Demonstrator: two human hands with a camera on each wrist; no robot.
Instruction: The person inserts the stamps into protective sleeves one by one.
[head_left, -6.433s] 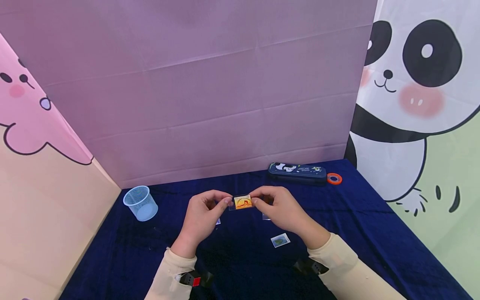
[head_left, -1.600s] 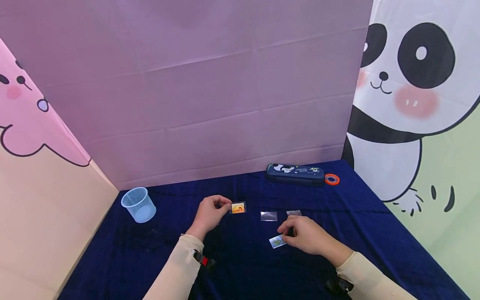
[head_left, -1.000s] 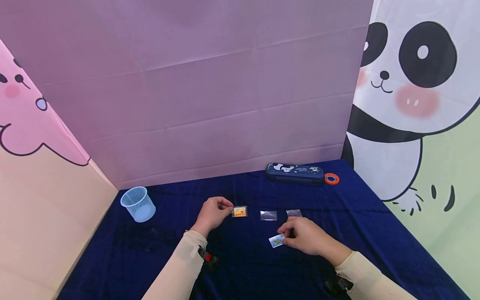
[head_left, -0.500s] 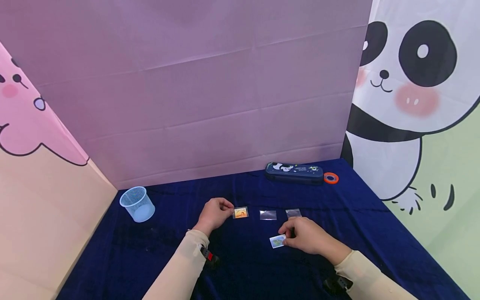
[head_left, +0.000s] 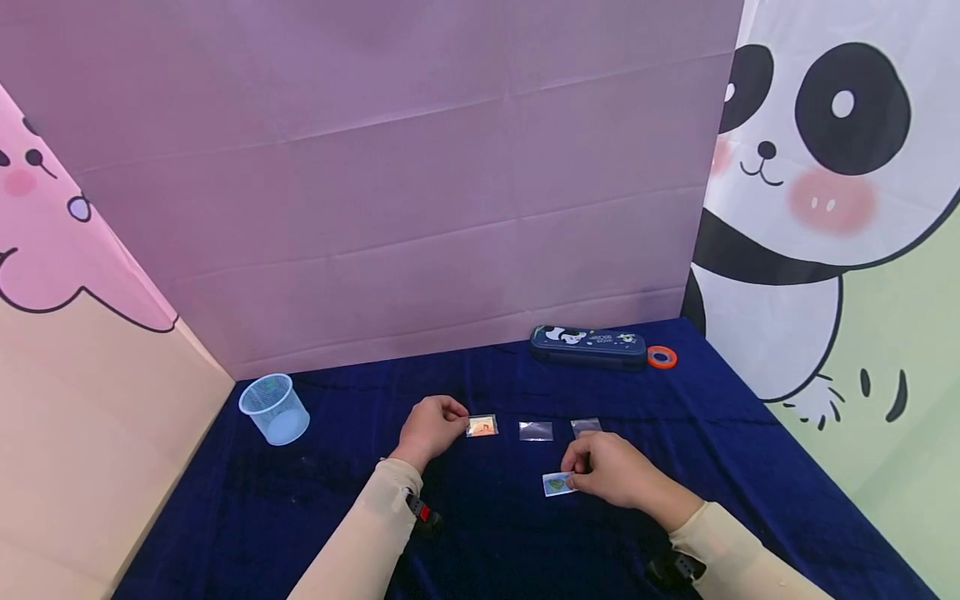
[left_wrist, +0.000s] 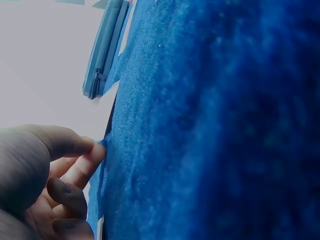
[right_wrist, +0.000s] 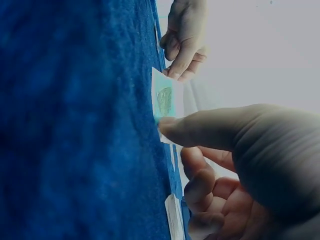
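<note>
Presently: one green-and-blue picture card (head_left: pixel 555 484), over the navy cloth (head_left: pixel 247 517), edge pinched in my right hand (head_left: pixel 613 472); squeezing harder could crease it. Nearby: one sleeved orange card (head_left: pixel 482 427), left edge pinched in my left hand (head_left: pixel 430 431). Beyond: two clear sleeves (head_left: pixel 536 431).

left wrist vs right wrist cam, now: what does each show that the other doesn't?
Left wrist only: the blue pencil case, near the top, with what looks like a zipper pull on its side.

Right wrist only: the right hand, pinching a small card whose green picture is visible.

Both: the left hand, large in its own view and small at the top of the right wrist view, plus the blue cloth. Thin pale pieces appear in both, too steeply angled to match up.
</note>
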